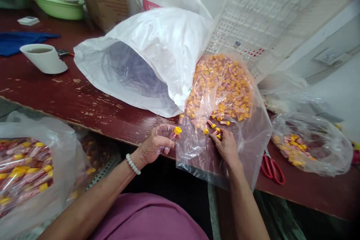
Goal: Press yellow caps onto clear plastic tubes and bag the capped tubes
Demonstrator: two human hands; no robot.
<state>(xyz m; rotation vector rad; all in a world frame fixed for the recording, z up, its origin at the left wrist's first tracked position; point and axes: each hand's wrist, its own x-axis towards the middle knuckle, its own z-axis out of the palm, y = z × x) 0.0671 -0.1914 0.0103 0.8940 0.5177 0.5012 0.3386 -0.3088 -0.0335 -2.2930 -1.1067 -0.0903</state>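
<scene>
My left hand (156, 144), with a beaded bracelet at its wrist, is closed around clear plastic. A small tube with a yellow cap (177, 131) and a red-and-white label sticks out of its fingers at the table edge. My right hand (227, 144) reaches into the mouth of a clear plastic bag (197, 157); its thumb and fingers pinch at a yellow-capped tube (216, 132). Several similar loose tubes lie just beyond the fingertips, and a large heap of tubes (222, 82) fills the back of the bag.
A big white sack (174, 37) of clear plastic pieces lies open at the back. Red-handled scissors (272, 168) and a smaller bag (323, 153) are on the right. A cup (45, 60) stands left. A bag of filled tubes (62, 157) sits lower left. A white crate (270, 15) leans behind.
</scene>
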